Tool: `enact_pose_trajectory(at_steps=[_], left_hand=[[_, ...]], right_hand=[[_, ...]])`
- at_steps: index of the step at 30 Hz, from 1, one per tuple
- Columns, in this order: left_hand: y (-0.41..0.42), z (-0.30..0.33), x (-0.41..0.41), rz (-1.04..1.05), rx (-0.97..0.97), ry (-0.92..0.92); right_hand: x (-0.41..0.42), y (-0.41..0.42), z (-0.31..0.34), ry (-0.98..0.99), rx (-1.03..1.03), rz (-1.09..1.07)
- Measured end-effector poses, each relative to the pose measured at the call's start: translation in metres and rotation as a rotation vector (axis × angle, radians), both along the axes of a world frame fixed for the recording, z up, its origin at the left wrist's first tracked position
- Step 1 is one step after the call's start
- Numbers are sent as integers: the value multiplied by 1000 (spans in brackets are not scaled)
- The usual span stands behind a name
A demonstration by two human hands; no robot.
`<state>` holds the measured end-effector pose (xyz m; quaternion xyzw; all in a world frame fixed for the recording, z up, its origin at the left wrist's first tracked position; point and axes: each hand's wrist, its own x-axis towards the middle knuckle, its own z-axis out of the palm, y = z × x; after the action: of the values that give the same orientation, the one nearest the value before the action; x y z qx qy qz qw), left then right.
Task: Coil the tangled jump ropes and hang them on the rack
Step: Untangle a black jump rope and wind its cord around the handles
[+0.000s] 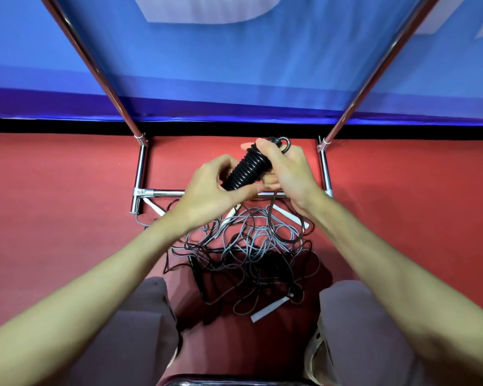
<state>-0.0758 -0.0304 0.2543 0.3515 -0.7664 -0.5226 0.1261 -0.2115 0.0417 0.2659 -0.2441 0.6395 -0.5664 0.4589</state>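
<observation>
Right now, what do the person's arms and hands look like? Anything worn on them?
Both arms are bare from the frame's lower edge to the wrists: no sleeves in view. The left hand and right hand show no gloves, and no watch, band or ring is visible. No markings or cables are on either arm.

I see bright, even light and soft shadows under the rope tangle [246,257]. Wide-angle bending skews the rack poles [95,68]; the blue backdrop [234,65] is motion-smeared.
</observation>
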Motion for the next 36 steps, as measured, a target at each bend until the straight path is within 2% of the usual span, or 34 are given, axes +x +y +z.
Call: enact_pose_trajectory(at_steps=[2, 3, 4, 6, 8, 11, 15, 20, 25, 30, 34, 35, 36], left_hand=[[-3, 10, -1, -22, 616, 88], [-3, 16, 0, -33, 845, 90], [-4, 20, 1, -53, 993, 64], [-6, 24, 3, -97, 1117, -27], [-6, 25, 3, -118, 1126, -76], [-1, 23, 1, -88, 1129, -23], [1, 20, -1, -12, 1035, 12], [1, 22, -4, 42, 1003, 164], [-7, 17, -3, 119, 958, 216], [-14, 13, -1, 113, 911, 178], [-9, 6, -4, 141, 821, 151], [-6, 5, -5, 154, 768, 134], [-3, 4, -6, 174, 711, 114]], right_hand=[[-4, 0, 2, -34, -26, 48], [-5, 1, 2, -43, -41, 87], [-4, 2, 3, -41, -51, 130], [-2, 5, 2, -10, -68, 221], [2, 7, 1, 5, -93, 273], [6, 6, -2, 8, -110, 294], [6, 2, -2, 21, -111, 293], [0, -6, 4, 102, 20, 360], [-10, 5, 10, 197, 118, 450], [-14, 12, 18, 411, 105, 528], [-10, 12, 13, 785, 247, 528], [-9, 13, 13, 812, 294, 529], [-6, 14, 13, 745, 322, 520]])
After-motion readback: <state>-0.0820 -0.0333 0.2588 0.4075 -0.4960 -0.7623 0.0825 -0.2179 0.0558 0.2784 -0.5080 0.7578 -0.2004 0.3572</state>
